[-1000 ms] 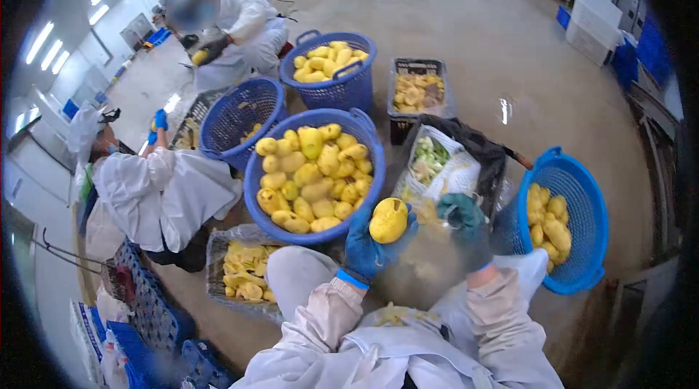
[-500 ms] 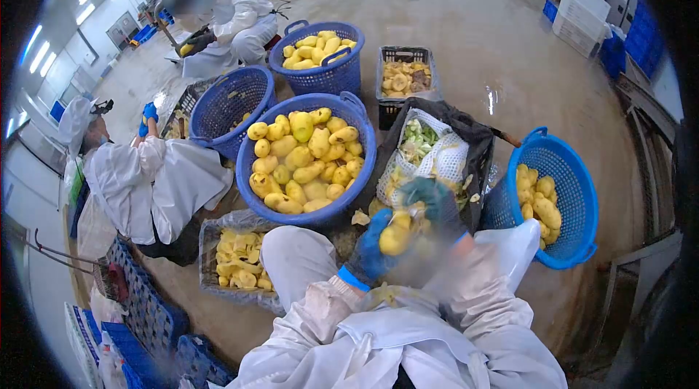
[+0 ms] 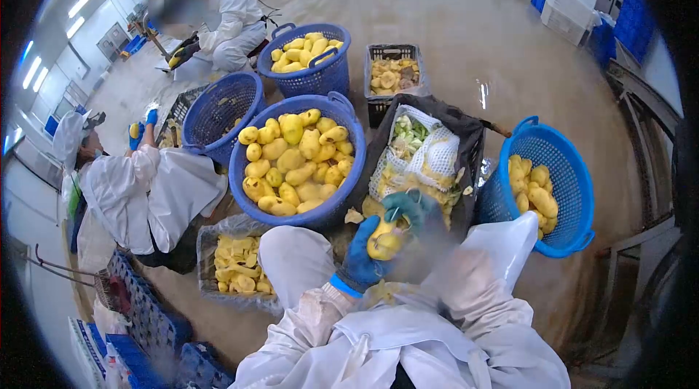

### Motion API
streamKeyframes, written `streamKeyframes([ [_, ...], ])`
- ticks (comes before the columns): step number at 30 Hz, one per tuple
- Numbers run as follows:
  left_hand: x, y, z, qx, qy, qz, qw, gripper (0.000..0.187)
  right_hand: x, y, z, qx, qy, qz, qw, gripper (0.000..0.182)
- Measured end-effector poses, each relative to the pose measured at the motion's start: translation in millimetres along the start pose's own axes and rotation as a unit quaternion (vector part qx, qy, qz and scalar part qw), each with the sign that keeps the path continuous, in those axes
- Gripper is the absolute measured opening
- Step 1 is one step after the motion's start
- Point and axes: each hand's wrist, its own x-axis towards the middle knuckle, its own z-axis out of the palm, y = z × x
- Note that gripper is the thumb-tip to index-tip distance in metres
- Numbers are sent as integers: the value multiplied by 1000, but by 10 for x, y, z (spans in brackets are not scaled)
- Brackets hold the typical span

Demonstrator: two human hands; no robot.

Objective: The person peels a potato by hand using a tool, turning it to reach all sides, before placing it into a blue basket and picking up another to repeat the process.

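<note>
My left hand (image 3: 357, 256), in a blue glove, is closed round a yellow mango (image 3: 384, 245) in front of my lap. My right hand (image 3: 413, 208) wears a green glove and is curled at the mango's upper end. Blur covers part of it, and what its fingers grip cannot be made out. Just beyond my hands stands a crate lined with black plastic (image 3: 466, 143), holding peelings, green scraps and white foam netting (image 3: 439, 156). To its left, a purple-blue basket (image 3: 354, 174) is full of whole yellow mangoes (image 3: 298, 160).
A bright blue basket (image 3: 564, 163) with yellow fruit stands right. Behind are another full basket (image 3: 309, 83), a nearly bare one (image 3: 222, 109) and a black crate (image 3: 378, 109). A peelings crate (image 3: 237, 262) sits by my left knee. Two co-workers (image 3: 149, 185) sit left and back left.
My right hand has come slightly lower against the mango, which sits turned a little in my left hand. The whole view has shifted slightly. The left co-worker's hands have moved apart.
</note>
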Motion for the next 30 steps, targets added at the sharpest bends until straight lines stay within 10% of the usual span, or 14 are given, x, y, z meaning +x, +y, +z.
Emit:
streamKeyframes([
  [5,-27,25,-73,-148,-2,-97,984,58,379,627,-1036,29,246,9,969,27],
  [8,69,-17,-116,-396,19,-273,876,53,283,342,-1069,148,246,-11,958,25],
  [11,112,-149,-74,-548,24,-382,744,51,32,60,-371,-104,114,-158,975,25],
  [13,9,-261,-77,-93,-25,-72,993,52,-6,84,-300,-125,56,-156,978,24],
  [15,-122,-401,-129,86,-33,36,995,50,80,205,-376,-57,52,-79,994,23],
  [19,-174,-784,-312,-208,35,-208,955,50,258,484,-937,88,229,-8,969,26],
  [21,-123,-349,-205,142,-29,85,986,63,87,129,-550,14,154,-70,986,24],
  [25,-67,-256,-176,227,-59,102,967,69,26,229,-305,-50,98,-102,989,24],
  [30,-41,167,-58,-144,-17,-152,978,68,204,372,-843,74,297,-40,951,29],
])
